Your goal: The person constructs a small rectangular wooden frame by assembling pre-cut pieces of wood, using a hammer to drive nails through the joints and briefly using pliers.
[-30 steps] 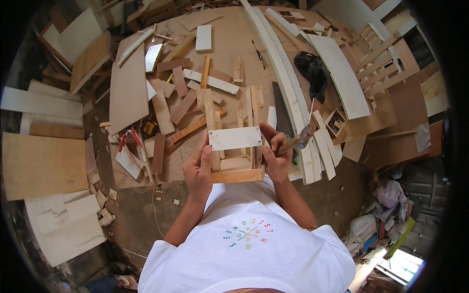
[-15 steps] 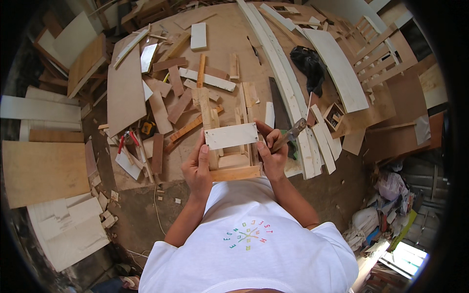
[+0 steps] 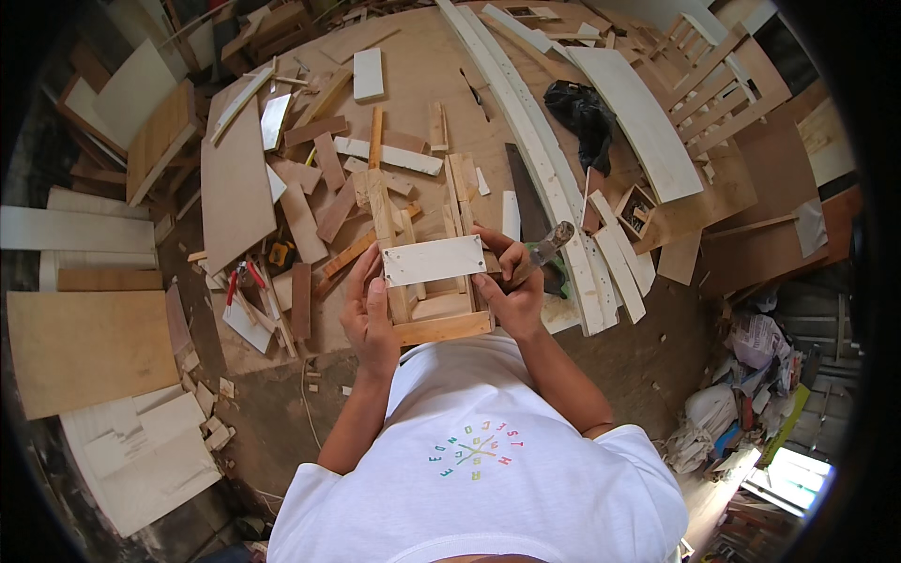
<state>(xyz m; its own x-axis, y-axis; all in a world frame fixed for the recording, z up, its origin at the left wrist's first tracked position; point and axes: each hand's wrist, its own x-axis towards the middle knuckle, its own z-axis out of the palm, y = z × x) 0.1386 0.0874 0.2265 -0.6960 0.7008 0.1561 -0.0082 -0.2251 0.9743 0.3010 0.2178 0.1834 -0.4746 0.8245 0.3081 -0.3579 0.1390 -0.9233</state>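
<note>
A short white wooden board (image 3: 434,261) lies across a small frame of pale wood strips (image 3: 443,328), in front of my body. Dark nails or nail holes show near its corners. My left hand (image 3: 369,317) grips the board's left end, thumb on the near side and fingers at the frame's side. Around the right end, my right hand (image 3: 516,298) holds the board between thumb and fingers. The same hand also keeps hold of what looks like a hammer (image 3: 540,253), its worn end pointing up and to the right; the rest is hidden by the fingers.
The worktable carries scattered wood offcuts (image 3: 338,220), red-handled pliers (image 3: 253,274) and a yellow-black tape measure (image 3: 280,253). Long white planks (image 3: 526,131) run along the right, beside a black plastic bag (image 3: 582,122) and a small wooden box (image 3: 636,211). Panels (image 3: 89,347) lean at left.
The view has shifted slightly, so the scene sits a little further left. Both hands keep the same grip on the board, and the hammer stays in my right hand.
</note>
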